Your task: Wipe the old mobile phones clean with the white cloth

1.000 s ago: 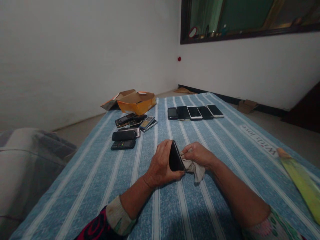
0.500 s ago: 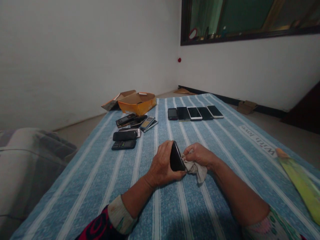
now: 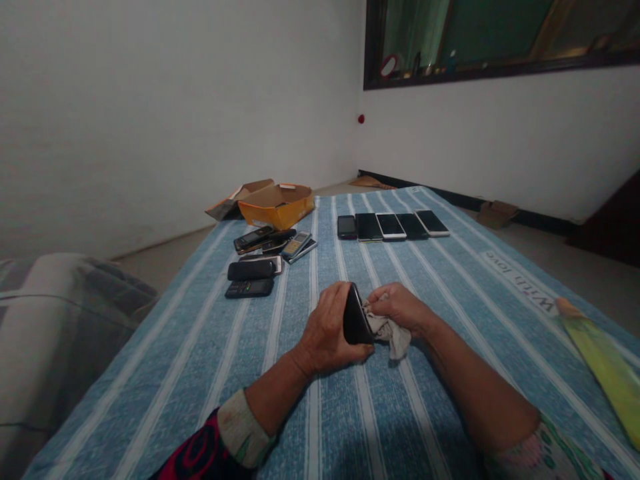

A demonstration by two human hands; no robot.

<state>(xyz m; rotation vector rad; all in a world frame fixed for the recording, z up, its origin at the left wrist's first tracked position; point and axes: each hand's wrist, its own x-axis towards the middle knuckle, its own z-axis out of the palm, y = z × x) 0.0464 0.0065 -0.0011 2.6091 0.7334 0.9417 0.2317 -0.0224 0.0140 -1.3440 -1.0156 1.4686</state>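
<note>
My left hand (image 3: 327, 327) grips a black smartphone (image 3: 356, 315), held on edge above the blue-striped cloth (image 3: 310, 413). My right hand (image 3: 397, 308) presses a crumpled grey rag (image 3: 390, 335) against the phone's side. Farther off lies a neat row of several smartphones (image 3: 393, 227). To its left is a loose heap of older mobile phones (image 3: 273, 243), with a black keypad phone (image 3: 249, 288) nearest my hands. Behind that heap stands an open orange cardboard box (image 3: 277, 207).
A yellow-green flat board (image 3: 607, 373) lies across the cloth's right edge. Grey bedding or a cushion (image 3: 60, 333) bulges at the left. Bare floor runs beyond the cloth, with flattened cardboard (image 3: 497, 215) by the right wall. A dark-framed window (image 3: 500, 33) sits high on that wall.
The view has drifted slightly. The phone has shifted a little to the right, and the rag stays bunched against it in my right hand.
</note>
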